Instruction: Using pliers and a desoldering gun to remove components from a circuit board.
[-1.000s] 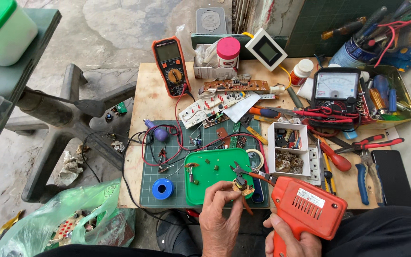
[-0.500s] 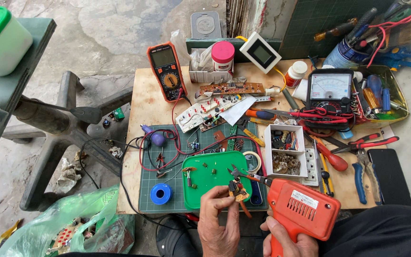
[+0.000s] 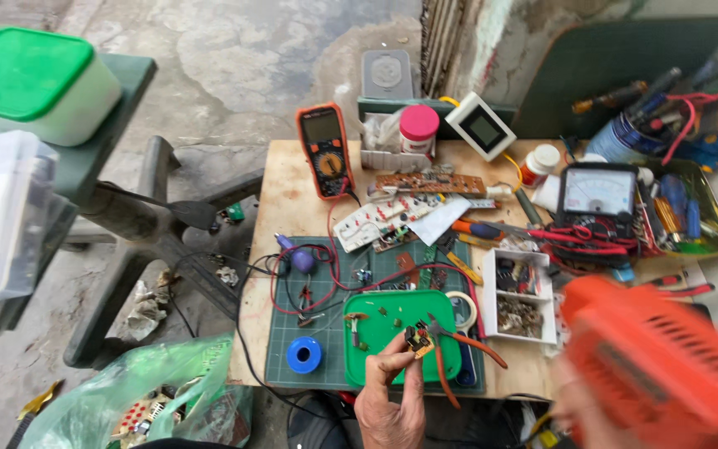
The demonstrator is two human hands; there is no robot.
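My left hand (image 3: pixel 390 399) pinches a small electronic component (image 3: pixel 416 341) over the green lid (image 3: pixel 376 357) that lies on the cutting mat (image 3: pixel 292 320). Small loose parts lie on that lid. Orange-handled pliers (image 3: pixel 459 345) rest on its right side. My right hand (image 3: pixel 571 407) grips an orange soldering gun (image 3: pixel 658 366), raised close to the camera and blurred, at the lower right. Most of the right hand is hidden behind the gun.
The wooden table (image 3: pixel 280 199) carries an orange multimeter (image 3: pixel 326 150), an analog meter (image 3: pixel 598 193), circuit boards (image 3: pixel 425 185), a white parts tray (image 3: pixel 525 295), a blue solder spool (image 3: pixel 303 355) and a tool tray (image 3: pixel 691 216). A green plastic bag (image 3: pixel 126 399) sits on the floor, lower left.
The soldering gun has been lifted up and toward the camera, now large and blurred. My left hand still holds the small component over the green lid.
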